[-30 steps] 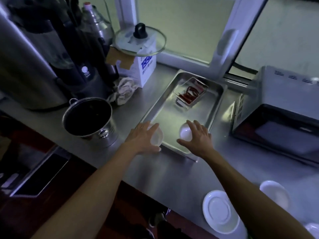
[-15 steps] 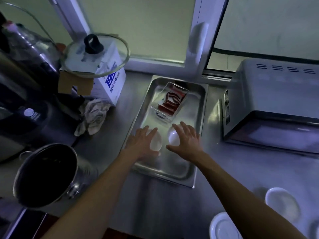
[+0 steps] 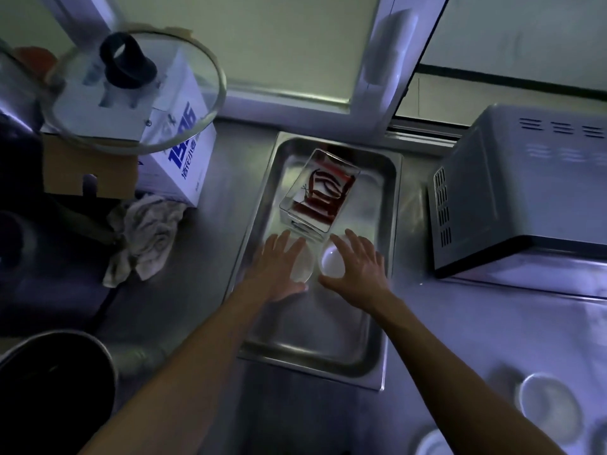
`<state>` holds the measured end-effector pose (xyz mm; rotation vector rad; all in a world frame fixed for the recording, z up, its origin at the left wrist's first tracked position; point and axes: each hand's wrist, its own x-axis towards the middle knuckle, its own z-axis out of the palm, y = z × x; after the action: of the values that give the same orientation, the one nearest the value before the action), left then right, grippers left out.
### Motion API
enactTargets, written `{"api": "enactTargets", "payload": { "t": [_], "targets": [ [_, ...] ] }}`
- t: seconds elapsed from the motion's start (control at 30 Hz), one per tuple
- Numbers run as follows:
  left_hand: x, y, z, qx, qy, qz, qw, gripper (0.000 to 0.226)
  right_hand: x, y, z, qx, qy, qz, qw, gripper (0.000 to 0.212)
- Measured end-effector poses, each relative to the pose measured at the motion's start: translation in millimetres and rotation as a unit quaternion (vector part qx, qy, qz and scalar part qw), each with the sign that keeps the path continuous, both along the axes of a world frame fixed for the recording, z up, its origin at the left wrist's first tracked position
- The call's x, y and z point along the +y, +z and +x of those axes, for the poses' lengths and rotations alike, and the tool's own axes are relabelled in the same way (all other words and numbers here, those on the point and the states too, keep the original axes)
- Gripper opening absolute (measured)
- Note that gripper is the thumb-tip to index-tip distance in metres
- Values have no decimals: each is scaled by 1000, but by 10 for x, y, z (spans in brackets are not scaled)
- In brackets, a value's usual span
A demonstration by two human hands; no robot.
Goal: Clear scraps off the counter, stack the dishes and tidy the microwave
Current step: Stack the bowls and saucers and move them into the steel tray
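Observation:
A steel tray (image 3: 312, 336) lies on the steel counter with both my hands inside it. My left hand (image 3: 279, 267) covers a small white bowl (image 3: 304, 269), thumb at its near edge and fingers over its far side. Beside it, my right hand (image 3: 359, 269) holds a second small white bowl (image 3: 331, 264) the same way. The two bowls are almost touching, low over the tray floor; whether they rest on it I cannot tell. Just beyond my fingertips stands a clear box of red chillies (image 3: 320, 192). The microwave (image 3: 512, 192) sits to the right.
White dishes (image 3: 548, 408) lie on the counter at the lower right. A dark steel pot (image 3: 56, 389) stands at the lower left. A crumpled cloth (image 3: 144, 238), a white carton (image 3: 179, 152) and a glass lid (image 3: 131, 90) on it fill the left side.
Both hands have carried the bowls from the tray's near rim further in, up to the chilli box. My view has moved forward over the tray.

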<state>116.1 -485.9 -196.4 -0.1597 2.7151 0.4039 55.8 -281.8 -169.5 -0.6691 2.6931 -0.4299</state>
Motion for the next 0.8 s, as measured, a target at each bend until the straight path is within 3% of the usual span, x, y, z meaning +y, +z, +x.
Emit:
{"api": "enactTargets", "payload": {
  "t": [0.47, 0.8],
  "targets": [
    [-17, -127, -141, 3, -5, 1, 1000, 120, 32, -53, -1, 6, -3, -4, 1000, 97],
    [-296, 352, 305, 150, 42, -7, 988, 48, -307, 140, 135, 42, 40, -32, 998, 95]
  ]
}}
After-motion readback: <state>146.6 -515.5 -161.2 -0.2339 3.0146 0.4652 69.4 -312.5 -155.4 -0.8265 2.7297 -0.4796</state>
